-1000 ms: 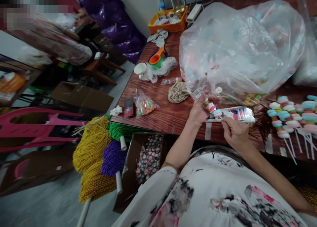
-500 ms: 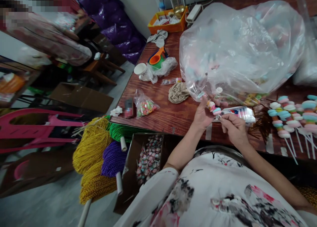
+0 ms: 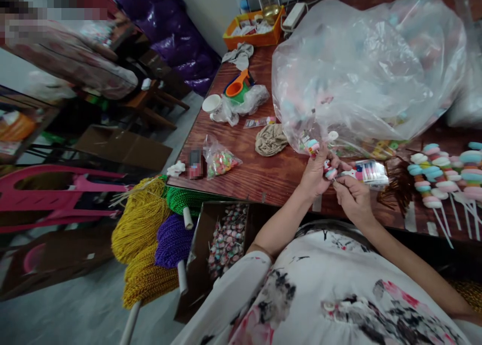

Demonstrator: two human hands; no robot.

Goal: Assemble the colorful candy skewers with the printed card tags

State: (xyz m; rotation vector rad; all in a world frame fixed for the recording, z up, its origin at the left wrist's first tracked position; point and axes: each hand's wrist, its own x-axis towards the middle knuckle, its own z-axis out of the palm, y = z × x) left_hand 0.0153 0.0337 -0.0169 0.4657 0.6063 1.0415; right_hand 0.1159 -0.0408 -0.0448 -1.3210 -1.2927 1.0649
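Note:
My left hand [image 3: 315,177] is wrapped round a small candy skewer [image 3: 330,174] of pink, white and blue pieces, its upper end showing above the thumb. Pinched fingers of my right hand [image 3: 354,198] are at the skewer's lower end, by the stick. Behind both hands lies a large clear plastic bag [image 3: 361,74] full of pastel candies. Beside my right hand is a pack of printed wrappers [image 3: 371,174]. Farther right, several finished-looking marshmallow skewers [image 3: 433,177] lie with white sticks toward me, next to a bundle of brown ties [image 3: 397,184].
Left on the table are a bag of small candies [image 3: 220,159], a brown cloth bundle [image 3: 271,139], a white cup [image 3: 211,103] and an orange tray [image 3: 253,31]. Below stand a cardboard box of lollipops [image 3: 192,264] and yellow cord rolls [image 3: 141,224]. A co-worker [image 3: 86,59] sits at far left.
The skewer has turned in my left hand, so its top end now shows above the thumb. Both hands have shifted slightly toward me, with the right still pinching at the lower end.

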